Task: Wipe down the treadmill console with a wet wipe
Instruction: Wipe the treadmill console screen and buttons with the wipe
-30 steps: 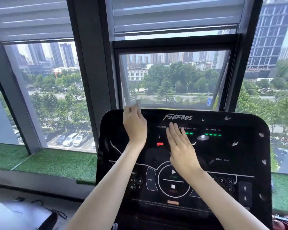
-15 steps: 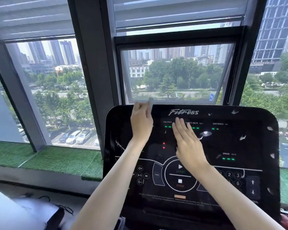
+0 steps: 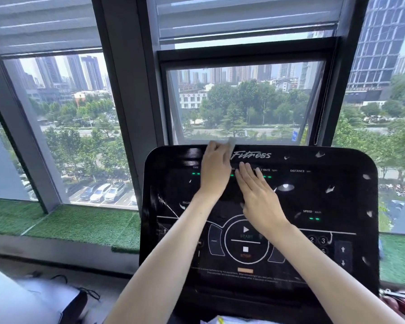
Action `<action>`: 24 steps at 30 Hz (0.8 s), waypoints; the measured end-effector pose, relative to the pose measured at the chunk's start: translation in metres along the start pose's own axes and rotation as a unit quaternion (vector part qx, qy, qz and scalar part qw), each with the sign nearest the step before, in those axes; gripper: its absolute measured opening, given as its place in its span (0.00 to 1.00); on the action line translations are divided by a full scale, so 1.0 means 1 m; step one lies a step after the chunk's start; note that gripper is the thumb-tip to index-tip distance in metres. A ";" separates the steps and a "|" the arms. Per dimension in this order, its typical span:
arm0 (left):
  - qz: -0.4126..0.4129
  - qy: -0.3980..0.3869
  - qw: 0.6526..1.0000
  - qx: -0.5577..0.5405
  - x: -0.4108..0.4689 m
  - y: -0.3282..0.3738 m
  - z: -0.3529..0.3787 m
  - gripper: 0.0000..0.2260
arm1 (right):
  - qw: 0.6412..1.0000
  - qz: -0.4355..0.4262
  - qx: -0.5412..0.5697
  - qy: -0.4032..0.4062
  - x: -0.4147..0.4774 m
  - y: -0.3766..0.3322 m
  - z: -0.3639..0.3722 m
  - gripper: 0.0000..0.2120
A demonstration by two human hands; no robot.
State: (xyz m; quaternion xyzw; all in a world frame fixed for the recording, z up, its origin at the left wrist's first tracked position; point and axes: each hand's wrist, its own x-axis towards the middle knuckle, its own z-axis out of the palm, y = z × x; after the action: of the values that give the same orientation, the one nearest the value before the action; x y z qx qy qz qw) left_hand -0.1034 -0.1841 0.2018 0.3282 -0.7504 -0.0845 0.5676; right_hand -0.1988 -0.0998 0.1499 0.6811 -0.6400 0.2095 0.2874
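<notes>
Slid rightward since before, left hand (image 3: 214, 170) presses the wet wipe (image 3: 231, 142) onto the treadmill console (image 3: 341, 197) top edge, fingers together; right hand (image 3: 261, 204) lies flat, fingers straight.

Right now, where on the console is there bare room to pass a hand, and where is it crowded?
Free: the right side of the console, between the DISTANCE label and the SPEED label; also the left strip under the TIME label. Crowded: the top middle, where the left hand presses the wet wipe and the right hand lies flat beside it.
</notes>
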 end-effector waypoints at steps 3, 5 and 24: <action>-0.075 0.102 0.992 0.000 0.005 -0.021 -0.013 0.11 | 1.000 0.010 0.005 0.005 -0.009 0.012 -0.010 0.36; -0.157 0.175 0.972 -0.008 0.002 -0.022 -0.012 0.10 | 0.999 0.042 0.002 0.019 -0.019 0.024 -0.016 0.36; -0.033 -0.009 0.999 -0.014 -0.005 0.041 0.030 0.11 | 1.000 -0.019 -0.019 0.004 -0.038 0.067 -0.023 0.36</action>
State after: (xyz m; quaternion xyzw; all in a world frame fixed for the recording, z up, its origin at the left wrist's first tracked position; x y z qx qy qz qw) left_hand -0.1459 -0.1573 0.2083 0.3444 -0.7429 -0.1167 0.5620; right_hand -0.2670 -0.0565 0.1505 0.6866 -0.6300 0.1942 0.3065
